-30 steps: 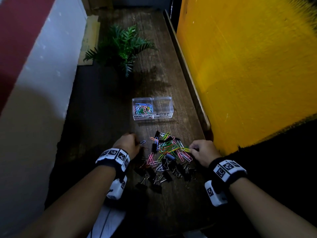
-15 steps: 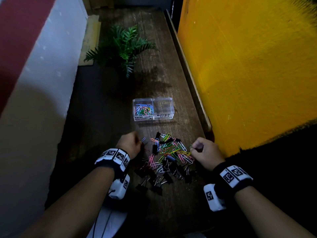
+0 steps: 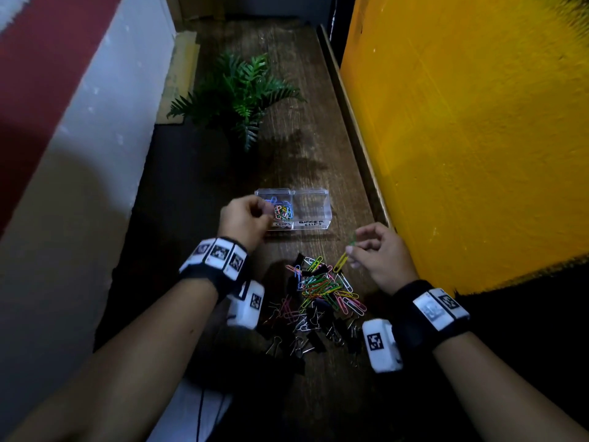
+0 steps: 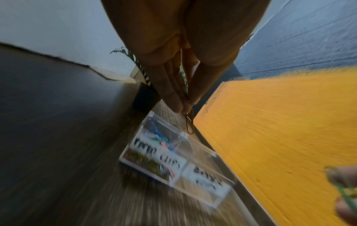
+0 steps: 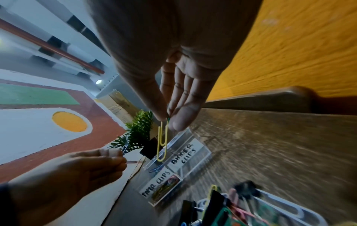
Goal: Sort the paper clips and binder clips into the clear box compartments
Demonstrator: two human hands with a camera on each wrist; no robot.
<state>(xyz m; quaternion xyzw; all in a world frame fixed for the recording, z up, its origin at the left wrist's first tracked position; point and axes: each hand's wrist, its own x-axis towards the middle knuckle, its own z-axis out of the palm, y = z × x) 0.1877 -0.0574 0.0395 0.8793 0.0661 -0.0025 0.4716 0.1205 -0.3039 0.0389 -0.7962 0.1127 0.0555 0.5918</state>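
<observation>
A clear two-compartment box point(image 3: 312, 199) stands on the wooden table. Its left compartment, labelled paper clips, holds coloured paper clips point(image 3: 283, 212); the right one point(image 5: 195, 154), labelled binder clips, looks empty. My left hand point(image 3: 266, 209) hovers at the left compartment and pinches an orange paper clip point(image 4: 189, 123) and a blue one. My right hand point(image 3: 350, 250) is raised just right of the pile, pinching a yellow paper clip point(image 5: 162, 146) that hangs down, with a green one. The mixed pile point(image 3: 322, 290) of paper clips and black binder clips point(image 3: 315, 341) lies between my wrists.
A green potted plant point(image 3: 236, 94) stands behind the box. A yellow wall point(image 3: 462, 138) with a raised wooden ledge point(image 3: 350, 122) runs along the table's right side, and a white wall point(image 3: 95, 138) along the left.
Both hands have lifted off the pile with clips. The left hand moved forward to the box's left compartment; the right hand rose and shifted slightly forward.
</observation>
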